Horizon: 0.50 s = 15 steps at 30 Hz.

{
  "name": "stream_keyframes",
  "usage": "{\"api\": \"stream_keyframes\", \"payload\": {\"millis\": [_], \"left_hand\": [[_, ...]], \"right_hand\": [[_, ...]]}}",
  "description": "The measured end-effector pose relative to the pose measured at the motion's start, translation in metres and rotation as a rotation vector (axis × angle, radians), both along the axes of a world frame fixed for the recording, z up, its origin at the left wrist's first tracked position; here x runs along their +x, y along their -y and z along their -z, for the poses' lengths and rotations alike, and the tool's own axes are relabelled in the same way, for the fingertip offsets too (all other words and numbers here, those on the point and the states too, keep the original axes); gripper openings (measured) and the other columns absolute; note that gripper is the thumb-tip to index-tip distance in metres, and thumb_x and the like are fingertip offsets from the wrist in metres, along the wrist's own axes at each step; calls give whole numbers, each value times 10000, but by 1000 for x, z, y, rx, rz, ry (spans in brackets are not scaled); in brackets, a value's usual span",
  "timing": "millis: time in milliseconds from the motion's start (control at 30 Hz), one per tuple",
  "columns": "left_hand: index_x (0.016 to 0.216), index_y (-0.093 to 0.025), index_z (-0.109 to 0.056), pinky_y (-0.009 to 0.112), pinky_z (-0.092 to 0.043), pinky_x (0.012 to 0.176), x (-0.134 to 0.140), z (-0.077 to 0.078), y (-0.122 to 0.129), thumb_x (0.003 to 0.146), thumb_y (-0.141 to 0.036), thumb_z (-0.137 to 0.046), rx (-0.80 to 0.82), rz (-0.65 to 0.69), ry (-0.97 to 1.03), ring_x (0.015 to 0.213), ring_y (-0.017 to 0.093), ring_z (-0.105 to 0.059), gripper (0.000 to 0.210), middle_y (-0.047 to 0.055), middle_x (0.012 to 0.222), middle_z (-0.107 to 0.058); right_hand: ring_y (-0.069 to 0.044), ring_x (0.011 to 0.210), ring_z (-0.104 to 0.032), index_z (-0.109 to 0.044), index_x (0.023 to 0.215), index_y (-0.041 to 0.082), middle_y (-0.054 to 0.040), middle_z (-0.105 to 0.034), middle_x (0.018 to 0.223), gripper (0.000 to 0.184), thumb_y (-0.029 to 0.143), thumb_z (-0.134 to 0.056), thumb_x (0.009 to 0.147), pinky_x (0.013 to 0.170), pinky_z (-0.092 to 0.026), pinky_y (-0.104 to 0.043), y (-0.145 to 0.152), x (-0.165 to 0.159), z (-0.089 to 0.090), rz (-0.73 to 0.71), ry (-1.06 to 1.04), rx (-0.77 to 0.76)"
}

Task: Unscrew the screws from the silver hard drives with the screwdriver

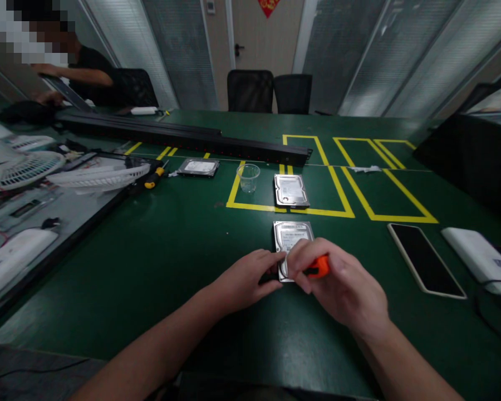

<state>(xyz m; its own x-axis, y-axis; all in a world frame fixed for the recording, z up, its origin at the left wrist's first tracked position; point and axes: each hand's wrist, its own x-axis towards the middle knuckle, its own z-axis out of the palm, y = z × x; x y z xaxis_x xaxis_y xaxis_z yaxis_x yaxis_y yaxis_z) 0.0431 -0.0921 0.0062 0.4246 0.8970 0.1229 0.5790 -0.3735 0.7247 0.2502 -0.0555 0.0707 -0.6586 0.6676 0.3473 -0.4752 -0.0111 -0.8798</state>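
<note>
A silver hard drive [291,233] lies flat on the green table in front of me, its label side up. My left hand [254,275] grips its left edge, the index finger reaching over the top and the thumb near its front corner. My right hand [342,278] is closed around an orange-and-black screwdriver [319,267] above the drive's right side. The screwdriver's tip is hidden behind my fingers. Just beyond sits a second hard drive [291,191], and a clear plastic cup [249,179] stands to its left.
A third hard drive [198,167] and a yellow-black screwdriver [155,176] lie farther left. Long black bars [192,139] cross the table behind. White fan parts [100,177] fill the left side. At right are a phone [426,260] and a white power bank [480,259]. A person sits far left.
</note>
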Motion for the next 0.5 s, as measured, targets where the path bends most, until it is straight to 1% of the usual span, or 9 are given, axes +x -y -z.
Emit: {"api": "stream_keyframes", "payload": {"millis": [133, 200, 267, 300, 333, 400, 433, 467, 500], "left_hand": [[1355, -234, -634, 393, -530, 944, 1, 1, 0, 991, -265, -721, -13, 4, 34, 1074, 264, -666, 376, 79, 1187, -718], [1341, -232, -635, 395, -529, 950, 1, 2, 0, 986, -260, -730, -10, -5, 36, 1076, 263, -665, 369, 77, 1193, -718], [1306, -224, -641, 398, -525, 944, 1, 3, 0, 980, -259, -740, -8, -10, 23, 1070, 264, -662, 343, 75, 1185, -718], [1288, -220, -644, 398, -524, 935, 1, 3, 0, 978, -262, -744, -8, -12, 13, 1062, 264, -660, 328, 75, 1176, -717], [1271, -216, -646, 398, -523, 924, 1, 2, 0, 976, -267, -747, -10, -14, 3, 1051, 265, -658, 316, 76, 1166, -716], [1249, -211, -650, 395, -520, 907, 1, 1, 0, 971, -273, -755, -13, -16, -12, 1036, 265, -655, 304, 78, 1154, -713], [1246, -210, -651, 393, -518, 907, 1, 1, 0, 971, -273, -755, -14, -14, -13, 1037, 266, -655, 301, 78, 1155, -712], [1250, -212, -651, 392, -517, 911, 0, 0, 0, 973, -269, -751, -14, -9, -8, 1042, 266, -655, 300, 78, 1158, -711], [1263, -215, -650, 387, -516, 915, 0, -1, 0, 977, -263, -744, -13, -3, 1, 1048, 264, -655, 304, 76, 1161, -711]], "right_hand": [[-207, 819, -617, -661, 1059, 215, -78, -654, 1028, 150, 351, -598, 1043, 789, -482, -397, 2, -1, 0, -20, -19, -26], [-180, 771, -609, -614, 1083, 243, -54, -659, 1038, 102, 323, -643, 1025, 752, -467, -372, 3, -1, 1, -28, -33, -45], [-153, 703, -550, -607, 1108, 251, -41, -660, 1008, 113, 323, -642, 1028, 684, -417, -337, 3, -1, 2, -29, -30, -56], [-152, 687, -519, -623, 1117, 243, -44, -658, 983, 135, 355, -613, 1042, 668, -397, -335, 3, -1, 2, -27, -28, -55], [-161, 690, -503, -649, 1118, 227, -54, -655, 962, 193, 392, -567, 1060, 667, -391, -343, 2, -1, 1, -24, -26, -49], [-184, 722, -513, -710, 1091, 184, -83, -652, 951, 344, 426, -466, 1087, 694, -407, -369, 1, 0, 1, -10, -28, -28], [-193, 745, -533, -731, 1069, 168, -95, -651, 962, 379, 415, -443, 1091, 714, -421, -379, 0, 1, 0, -6, -26, -16], [-201, 774, -556, -741, 1051, 161, -101, -651, 978, 372, 392, -451, 1088, 738, -436, -385, 0, 1, 0, -6, -16, -8], [-206, 803, -578, -736, 1048, 165, -102, -654, 997, 325, 370, -486, 1077, 759, -450, -386, -1, 1, 0, -9, -8, -1]]}}
